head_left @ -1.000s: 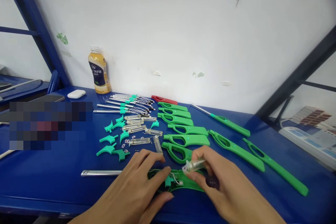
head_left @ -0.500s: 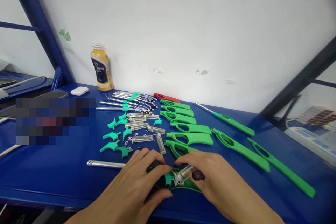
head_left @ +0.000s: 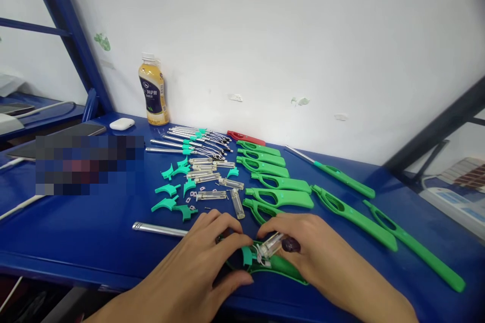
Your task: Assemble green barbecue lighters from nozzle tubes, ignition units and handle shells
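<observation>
Near the table's front edge lies a green shell (head_left: 282, 268) with a teal trigger (head_left: 247, 256) in it. My left hand (head_left: 214, 252) is curled round the trigger end, and a metal tube (head_left: 159, 229) sticks out leftward from beneath it. Between thumb and fingers, my right hand (head_left: 306, 247) grips a clear fluid cartridge (head_left: 272, 245), tilted over the shell beside the trigger. A dark rounded object (head_left: 291, 245) shows at the same hand; its full shape is hidden. White bits or wires sit at the cartridge's lower end.
Loose teal triggers (head_left: 165, 204), clear cartridges (head_left: 211, 195) and wired metal tubes (head_left: 170, 150) lie behind my left hand. Several green shells (head_left: 282, 198) and a red one (head_left: 246, 138) are stacked toward the wall. A bottle (head_left: 153, 92) and white case (head_left: 122, 123) stand back left.
The view has shifted, so the table items appear slightly displaced. Both hands keep nearly the same hold, and a little more of the green shell shows below my right hand.
</observation>
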`<act>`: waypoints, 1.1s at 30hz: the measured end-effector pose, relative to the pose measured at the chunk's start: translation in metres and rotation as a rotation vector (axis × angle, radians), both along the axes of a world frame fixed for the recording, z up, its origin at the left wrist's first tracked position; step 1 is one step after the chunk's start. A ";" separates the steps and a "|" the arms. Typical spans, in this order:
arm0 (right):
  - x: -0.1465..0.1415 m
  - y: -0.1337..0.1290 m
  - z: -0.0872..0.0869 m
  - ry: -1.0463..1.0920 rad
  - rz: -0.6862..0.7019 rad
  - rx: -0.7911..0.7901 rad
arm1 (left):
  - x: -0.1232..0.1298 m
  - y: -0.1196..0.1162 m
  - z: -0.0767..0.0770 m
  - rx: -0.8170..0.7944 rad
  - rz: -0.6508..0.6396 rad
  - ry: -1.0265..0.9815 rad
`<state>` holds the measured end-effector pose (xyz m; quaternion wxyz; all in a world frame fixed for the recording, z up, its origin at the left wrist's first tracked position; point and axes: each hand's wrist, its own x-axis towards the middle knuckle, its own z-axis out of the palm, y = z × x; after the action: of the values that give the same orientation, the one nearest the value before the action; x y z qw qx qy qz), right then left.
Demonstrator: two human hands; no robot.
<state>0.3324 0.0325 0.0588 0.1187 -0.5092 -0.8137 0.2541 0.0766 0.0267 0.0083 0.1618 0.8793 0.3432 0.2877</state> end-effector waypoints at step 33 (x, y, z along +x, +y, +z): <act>-0.003 -0.006 -0.016 -0.250 0.361 0.757 | 0.002 -0.003 -0.002 -0.018 0.038 -0.092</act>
<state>0.3293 0.0264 0.0428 0.1514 -0.3064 -0.9335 -0.1087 0.0786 0.0238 0.0065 0.1797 0.8570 0.3549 0.3277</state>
